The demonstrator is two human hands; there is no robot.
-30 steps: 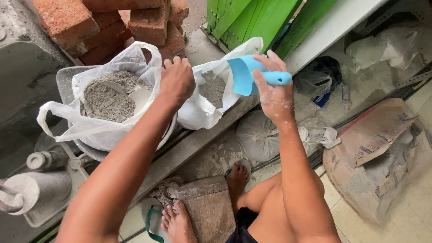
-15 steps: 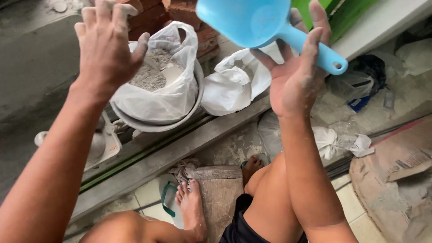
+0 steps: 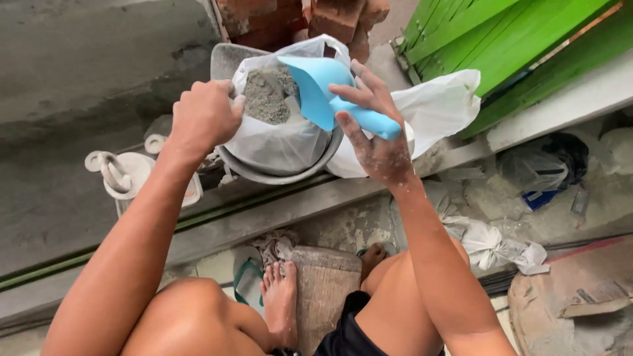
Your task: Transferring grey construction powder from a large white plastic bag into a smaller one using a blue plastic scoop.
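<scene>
On the ledge: a metal basin (image 3: 277, 173) carries a clear plastic bag (image 3: 283, 135) of grey cement powder (image 3: 267, 95).
Left hand (image 3: 204, 118): grip closed on the bag's rim.
Right hand (image 3: 376, 142): grip closed around the handle of a light blue plastic scoop (image 3: 323, 89), its bowl over the powder.
Beside: second white bag (image 3: 435, 109), bricks (image 3: 336, 16).

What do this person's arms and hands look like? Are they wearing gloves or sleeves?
No gloves and no sleeves: both arms are bare from the shoulder side down to the fingers. The right hand and its forearm are speckled with pale grey powder and dried splashes, thickest on the back of the hand and wrist. The left hand looks much cleaner. No watch, ring or bracelet shows on either.
</scene>
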